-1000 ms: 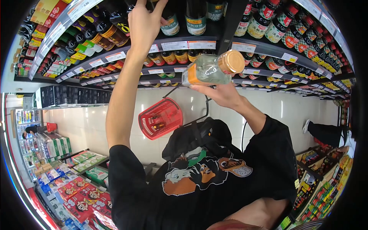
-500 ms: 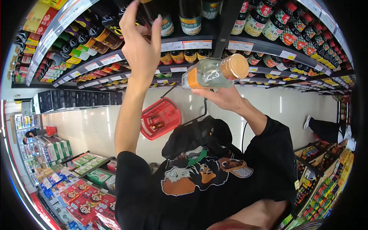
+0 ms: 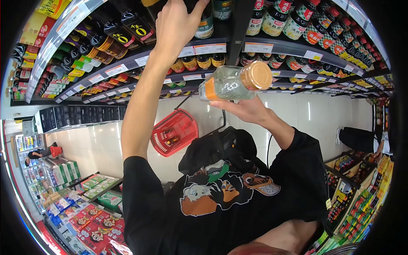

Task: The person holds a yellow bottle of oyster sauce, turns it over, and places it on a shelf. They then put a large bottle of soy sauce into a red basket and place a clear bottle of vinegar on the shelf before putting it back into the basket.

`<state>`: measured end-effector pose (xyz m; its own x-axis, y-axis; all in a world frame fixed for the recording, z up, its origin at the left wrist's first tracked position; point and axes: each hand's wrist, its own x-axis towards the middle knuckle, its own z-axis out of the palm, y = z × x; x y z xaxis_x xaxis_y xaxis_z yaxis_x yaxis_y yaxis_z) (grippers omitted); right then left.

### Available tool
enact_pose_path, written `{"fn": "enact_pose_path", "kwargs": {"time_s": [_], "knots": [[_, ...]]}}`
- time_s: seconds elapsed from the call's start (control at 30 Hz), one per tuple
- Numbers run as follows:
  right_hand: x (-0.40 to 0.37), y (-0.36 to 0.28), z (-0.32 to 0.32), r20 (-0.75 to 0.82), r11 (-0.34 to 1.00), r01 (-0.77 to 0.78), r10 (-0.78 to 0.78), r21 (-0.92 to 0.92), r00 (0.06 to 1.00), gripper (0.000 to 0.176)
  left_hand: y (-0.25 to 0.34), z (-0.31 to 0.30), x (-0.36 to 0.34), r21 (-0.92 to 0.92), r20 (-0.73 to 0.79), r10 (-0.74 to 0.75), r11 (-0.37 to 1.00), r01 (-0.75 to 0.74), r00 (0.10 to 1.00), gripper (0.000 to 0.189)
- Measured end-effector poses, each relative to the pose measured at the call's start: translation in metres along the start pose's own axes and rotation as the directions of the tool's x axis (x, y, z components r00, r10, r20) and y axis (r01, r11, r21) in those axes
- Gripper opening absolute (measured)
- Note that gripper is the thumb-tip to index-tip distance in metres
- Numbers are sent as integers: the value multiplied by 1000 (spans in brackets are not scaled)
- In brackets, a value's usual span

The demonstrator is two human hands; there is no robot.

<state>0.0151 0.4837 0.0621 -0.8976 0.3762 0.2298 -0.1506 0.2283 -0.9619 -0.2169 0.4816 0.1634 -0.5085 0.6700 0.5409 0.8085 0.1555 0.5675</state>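
In the head view, my right hand (image 3: 248, 111) is closed round a clear glass bottle (image 3: 229, 81) with a wide gold cap and an orange label. It is tilted, the cap toward the upper right. My left hand (image 3: 177, 23) reaches to the upper shelf. Its thumb and fingers curl round a dark sauce bottle (image 3: 193, 5); the fingertips run past the top edge, and much of this bottle is hidden. Beside it are a green-labelled sauce bottle (image 3: 204, 29) and another green-labelled bottle (image 3: 222, 10).
A red shopping basket (image 3: 175, 134) with a few items stands on the floor below the shelves. Shelf edges with price tags (image 3: 258, 46) curve across the front. A black bag (image 3: 219, 148) hangs before me. One person (image 3: 361, 142) stands at right; boxed goods (image 3: 100, 225) are at lower left.
My left hand has moved right and up, from spread fingers in front of the shelf to fingers curled round a dark bottle. The glass bottle stays in my right hand.
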Motion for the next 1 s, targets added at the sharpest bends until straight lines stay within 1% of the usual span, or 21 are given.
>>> {"fn": "enact_pose_path", "kwargs": {"time_s": [0.13,0.2,0.33,0.4,0.47,0.53,0.6,0.63,0.7,0.73,0.77,0.8,0.83,0.87,0.93,1.0], "knots": [[0,-1,-5,12,997,-15,16,-70,1000,35,3,-1,0,-45,9,27,999,-27,1000,61],[0,-3,-6,-18,990,50,-53,-129,998,34,0,0,0,27,-15,92,995,-92,996,57],[-1,-1,-9,-31,994,18,-22,-106,999,34,-7,-4,0,22,-30,118,993,-118,993,55],[0,0,-9,-16,989,53,-55,-138,998,35,-10,-7,1,37,-31,97,995,-96,995,54],[1,1,-9,-11,989,54,-56,-139,998,36,-12,-9,3,53,-17,82,995,-81,996,54],[2,3,-9,-2,989,54,-54,-139,999,38,-17,-6,5,75,-54,125,990,-121,991,54],[2,5,-8,27,994,-37,40,-102,999,64,-17,-7,5,71,-45,112,992,-108,993,54],[2,5,-8,27,994,-36,39,-102,999,64,-16,-8,5,65,-36,99,993,-96,994,54],[2,6,-5,4,996,-57,57,-64,998,73,-14,-8,4,52,-28,74,996,-73,997,54],[2,5,-5,5,996,-57,57,-63,998,73,-11,-8,4,39,-20,50,998,-50,999,55],[3,4,-6,18,996,-66,67,-58,998,77,-7,-9,4,39,-21,50,998,-49,999,55],[3,4,-6,31,996,-76,77,-53,997,80,-1,-11,2,-4,13,-18,1000,18,1000,56],[3,4,-5,33,996,-75,77,-53,996,80,2,-13,2,-45,49,-85,995,87,995,57],[3,4,-5,34,995,-80,82,-62,996,80,-2,-11,2,-43,47,-85,995,87,995,57],[3,4,-5,33,994,-85,87,-70,996,80,-13,-7,2,96,-37,85,992,-82,996,59],[3,6,-4,21,994,-85,86,-65,996,82,-16,-7,3,93,-22,81,993,-78,996,60]]}}
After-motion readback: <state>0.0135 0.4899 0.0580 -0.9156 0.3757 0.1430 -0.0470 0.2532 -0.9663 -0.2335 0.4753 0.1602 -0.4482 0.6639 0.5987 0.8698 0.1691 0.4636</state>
